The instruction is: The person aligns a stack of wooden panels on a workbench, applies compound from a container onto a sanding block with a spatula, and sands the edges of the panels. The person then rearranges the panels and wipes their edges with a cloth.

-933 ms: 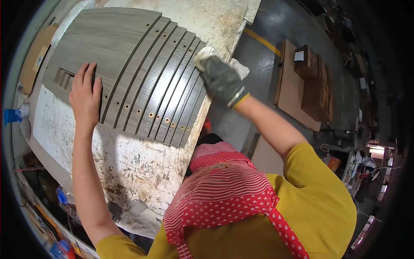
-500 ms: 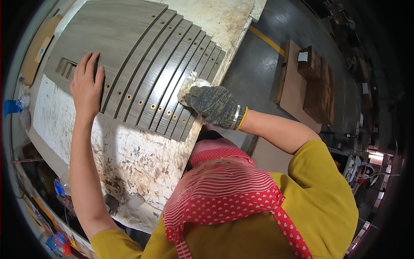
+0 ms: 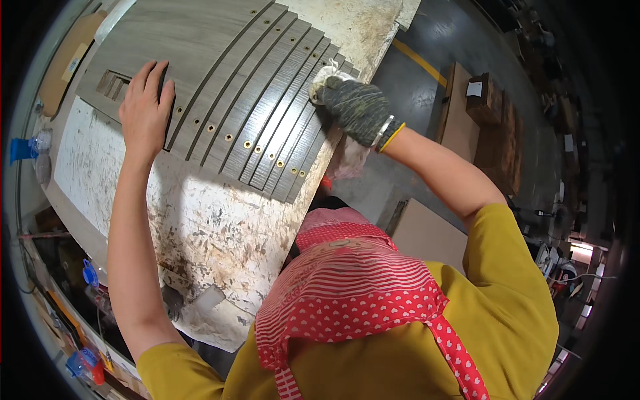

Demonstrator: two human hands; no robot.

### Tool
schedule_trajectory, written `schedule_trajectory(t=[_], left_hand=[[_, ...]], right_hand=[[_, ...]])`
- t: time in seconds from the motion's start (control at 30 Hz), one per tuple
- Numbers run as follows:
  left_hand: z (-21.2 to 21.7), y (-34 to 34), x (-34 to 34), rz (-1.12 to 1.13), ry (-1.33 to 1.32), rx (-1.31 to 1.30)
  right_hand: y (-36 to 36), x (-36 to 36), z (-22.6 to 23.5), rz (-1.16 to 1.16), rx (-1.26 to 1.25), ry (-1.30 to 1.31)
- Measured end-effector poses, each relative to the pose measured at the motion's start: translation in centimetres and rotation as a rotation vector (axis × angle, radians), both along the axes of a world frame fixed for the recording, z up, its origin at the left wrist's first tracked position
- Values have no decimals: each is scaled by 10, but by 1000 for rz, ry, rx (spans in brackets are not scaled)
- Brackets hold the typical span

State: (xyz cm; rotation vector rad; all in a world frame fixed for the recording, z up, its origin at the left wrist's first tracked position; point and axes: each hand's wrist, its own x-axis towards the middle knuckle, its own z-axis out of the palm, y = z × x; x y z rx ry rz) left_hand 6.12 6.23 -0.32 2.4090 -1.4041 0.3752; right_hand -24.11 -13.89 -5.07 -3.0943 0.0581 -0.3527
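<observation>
A fan-like row of grey wood-grain boards (image 3: 220, 87) with brass-ringed holes lies on the worktable, one stepped beside or over another. My bare left hand (image 3: 145, 110) rests on the largest board (image 3: 180, 33), fingers stretched out, near a rectangular cutout (image 3: 113, 85) in it. In a dark knitted glove, my right hand (image 3: 357, 110) is closed round a crumpled white rag (image 3: 327, 77). The rag touches the boards at the right end of the row, by the table's edge. Part of the rag is hidden under the gloved fingers.
Paint smears cover the white worktable (image 3: 213, 227). Small blue-capped bottles (image 3: 40, 143) stand at its left side, close to a brown cardboard piece (image 3: 70, 63). On the floor to the right are brown boxes (image 3: 487, 100) and a flat board (image 3: 430, 233).
My right hand has carried the rag away from me and rightward along the narrow boards. My left hand stays on the large board; the whole view has shifted slightly.
</observation>
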Motion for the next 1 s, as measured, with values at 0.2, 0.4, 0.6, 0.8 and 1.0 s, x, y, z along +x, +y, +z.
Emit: schedule_trajectory(t=[0.2,0.4,0.6,0.8,1.0], left_hand=[[-1,-1,6,-19,28,-10],[-2,0,3,14,-5,14],[1,-3,0,-1,7,-15],[-1,2,4,11,24,-8],[-1,1,5,11,17,-3]], right_hand=[[74,0,20,69,-288,45],[4,3,54,-160,305,123],[-6,7,14,-40,332,-190],[-3,-3,27,-415,515,-200],[14,7,-4,-269,115,-358]])
